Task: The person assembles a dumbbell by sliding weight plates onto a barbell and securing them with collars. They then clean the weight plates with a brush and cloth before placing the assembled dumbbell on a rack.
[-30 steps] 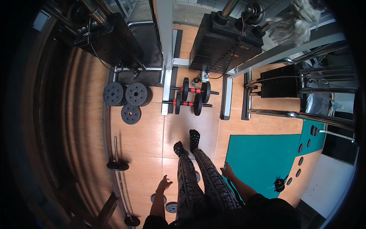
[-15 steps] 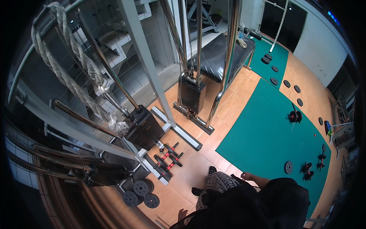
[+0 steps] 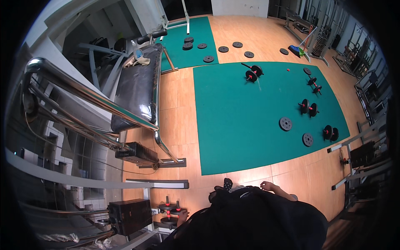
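My left hand (image 3: pixel 182 216) hangs at the lower left with fingers loosely apart and nothing in it. In the picture it overlaps the edge of the dumbbells (image 3: pixel 168 213) with red collars that lie on the floor by a weight stack; I cannot tell that it touches them. To the right of my body my right hand (image 3: pixel 268 186) hangs over the tiles, its fingers apart and holding nothing. Ahead lies a green mat (image 3: pixel 237 121) bearing several black-and-red dumbbells (image 3: pixel 308 108) and loose weight plates (image 3: pixel 286 123).
A black padded bench (image 3: pixel 135 89) at the left carries a bottle (image 3: pixel 137 51) and a cloth (image 3: pixel 141 62). Cable-machine frames (image 3: pixel 156 183) with a black weight stack (image 3: pixel 130 216) stand at the near left. More plates (image 3: pixel 237 44) lie beyond the mat. Another machine (image 3: pixel 361 156) borders the right.
My view has turned to the right, bringing the whole green mat ahead of me and the machines to the left edge. Both hands stay without anything in them.
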`<action>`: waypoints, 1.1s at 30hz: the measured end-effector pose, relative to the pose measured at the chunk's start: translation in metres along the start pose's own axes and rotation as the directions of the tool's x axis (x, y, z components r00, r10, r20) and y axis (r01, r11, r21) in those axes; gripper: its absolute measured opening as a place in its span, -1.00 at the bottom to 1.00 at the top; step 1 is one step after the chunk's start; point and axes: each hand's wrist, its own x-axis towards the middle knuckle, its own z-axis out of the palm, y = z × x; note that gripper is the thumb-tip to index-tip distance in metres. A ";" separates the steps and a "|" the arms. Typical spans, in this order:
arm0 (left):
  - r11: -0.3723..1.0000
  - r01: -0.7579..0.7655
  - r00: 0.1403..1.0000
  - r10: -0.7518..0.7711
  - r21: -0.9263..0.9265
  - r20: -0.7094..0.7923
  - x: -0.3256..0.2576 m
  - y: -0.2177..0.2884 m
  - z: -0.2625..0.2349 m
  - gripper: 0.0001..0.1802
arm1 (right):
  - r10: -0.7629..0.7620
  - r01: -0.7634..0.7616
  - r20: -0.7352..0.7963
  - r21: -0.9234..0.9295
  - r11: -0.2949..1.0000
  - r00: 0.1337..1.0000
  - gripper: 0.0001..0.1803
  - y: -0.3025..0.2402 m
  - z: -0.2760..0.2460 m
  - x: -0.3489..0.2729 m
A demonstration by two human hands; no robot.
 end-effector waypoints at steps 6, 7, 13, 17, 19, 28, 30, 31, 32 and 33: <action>0.947 -0.186 0.963 0.123 0.261 0.241 0.087 0.270 0.071 -0.52 | 0.160 -0.143 -0.216 0.093 0.985 0.963 -0.54 0.028 -0.038 0.005; 0.931 -0.263 0.942 0.191 0.255 0.277 0.100 0.299 0.084 -0.53 | 0.156 -0.147 -0.205 0.058 0.987 0.966 -0.56 0.020 -0.040 0.010; 0.862 -0.449 0.822 0.296 0.234 0.486 0.155 0.404 0.157 -0.55 | 0.115 -0.115 0.029 0.007 0.993 0.993 -0.60 -0.038 -0.077 0.070; 0.864 -0.302 0.867 0.074 0.403 0.492 0.205 0.410 0.154 -0.55 | 0.095 -0.102 -0.040 -0.230 0.968 0.995 -0.56 -0.100 -0.144 0.123; 0.805 -0.132 0.905 -0.140 0.578 0.401 0.241 0.388 0.120 -0.45 | 0.094 -0.093 -0.004 -0.220 0.971 0.996 -0.52 -0.137 -0.175 0.153; 0.698 -0.066 0.915 -0.243 0.713 0.323 0.362 0.573 0.152 -0.44 | -0.002 -0.015 -0.058 -0.289 0.957 0.998 -0.51 -0.317 -0.361 0.264; 0.703 -0.212 0.911 -0.109 0.679 0.397 0.371 0.661 0.179 -0.44 | -0.071 0.055 -0.052 -0.259 0.964 0.996 -0.51 -0.353 -0.393 0.293; 0.727 -0.278 0.881 -0.068 0.628 0.469 0.381 0.702 0.193 -0.47 | -0.078 0.063 -0.046 -0.268 0.961 0.996 -0.51 -0.369 -0.409 0.307; 0.705 -0.330 0.871 -0.030 0.628 0.491 0.400 0.730 0.205 -0.49 | -0.086 0.073 -0.035 -0.274 0.959 0.996 -0.51 -0.385 -0.426 0.320; 0.721 -0.372 0.855 0.022 0.585 0.518 0.429 0.741 0.215 -0.44 | -0.102 0.092 -0.021 -0.281 0.955 0.995 -0.52 -0.399 -0.437 0.334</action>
